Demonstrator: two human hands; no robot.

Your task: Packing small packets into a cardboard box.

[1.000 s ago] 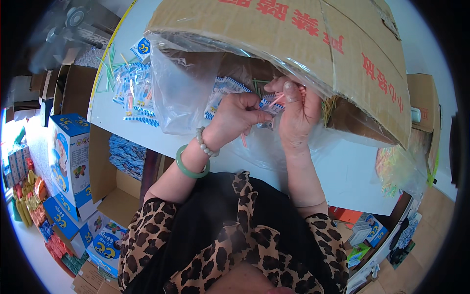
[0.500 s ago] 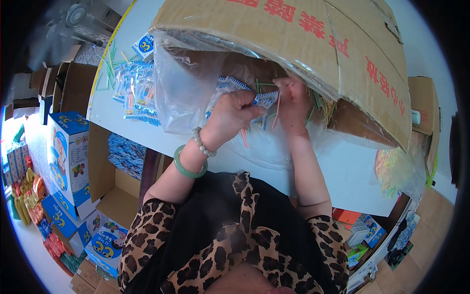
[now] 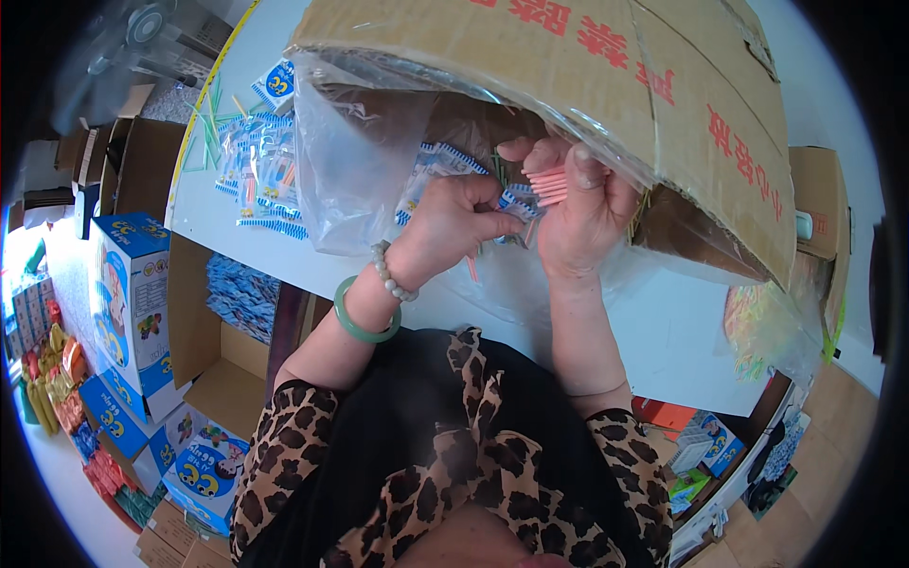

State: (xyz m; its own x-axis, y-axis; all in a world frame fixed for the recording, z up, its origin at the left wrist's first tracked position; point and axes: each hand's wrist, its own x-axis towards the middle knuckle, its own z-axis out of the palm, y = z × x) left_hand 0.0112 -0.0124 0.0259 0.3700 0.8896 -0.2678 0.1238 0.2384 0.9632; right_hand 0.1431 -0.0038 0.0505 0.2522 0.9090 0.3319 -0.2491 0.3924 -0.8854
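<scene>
White table (image 3: 682, 355) with a big brown box (image 3: 568, 71) on its side

Both hands work at the open mouth of the box. The right hand (image 3: 585, 218) is curled around a bunch of pink sticks (image 3: 547, 186), with the thumb on one side and the fingers on the other. The left hand (image 3: 450, 218) pinches a small clear and blue packet (image 3: 517, 203) between thumb and finger. This packet sits between the two hands, close to the tips of the pink sticks.

Just past the left hand, more blue and white packets (image 3: 437, 163) lie in the box. Thin yellow sticks (image 3: 641, 204) are in the box too, just to the right of the right hand. A clear plastic bag (image 3: 336, 185) lines the box and spills out on the left hand's outer side.

Farther left of the left hand, a heap of filled packets (image 3: 265, 180) lies on the table, with loose green sticks (image 3: 210, 123) beyond it. Lower down on that side, an open carton (image 3: 232, 383) holds a pile of blue packets (image 3: 242, 298). Well to the right of the right hand is a clear bag of pale, colorful sticks (image 3: 751, 327).
</scene>
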